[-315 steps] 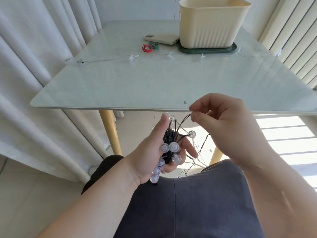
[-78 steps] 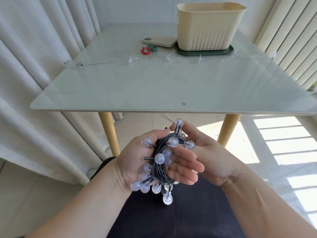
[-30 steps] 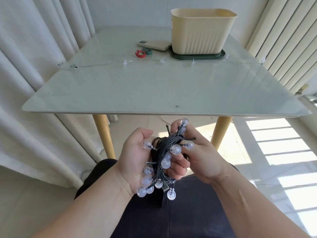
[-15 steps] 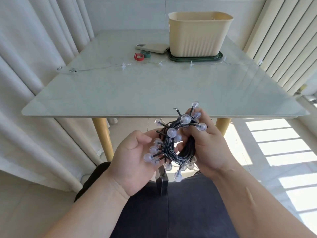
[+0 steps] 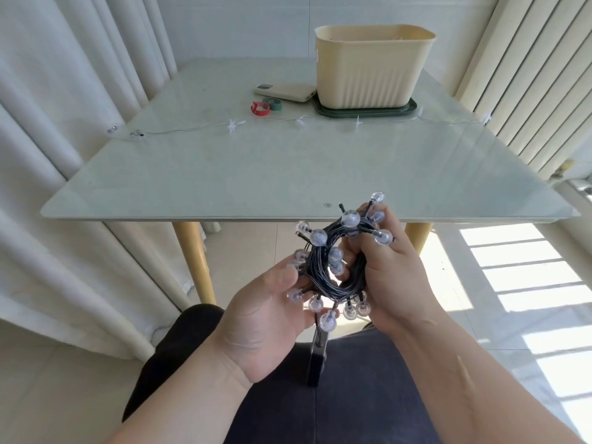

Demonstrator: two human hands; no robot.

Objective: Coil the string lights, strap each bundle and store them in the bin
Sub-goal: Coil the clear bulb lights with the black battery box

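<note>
The coil of string lights [image 5: 320, 277] is a tight ring of many turns of dark wire, with clear round bulbs sticking out all round. It is held in the air just short of the table's [image 5: 256, 174] near edge. The right hand [image 5: 390, 283] has its grip curled round the wires at 3 o'clock; the left hand [image 5: 266, 322] pinches them at 8 o'clock. On the table, the cream bin [image 5: 368, 68] stands at 12 o'clock and two straps [image 5: 259, 108] lie at 11.
</note>
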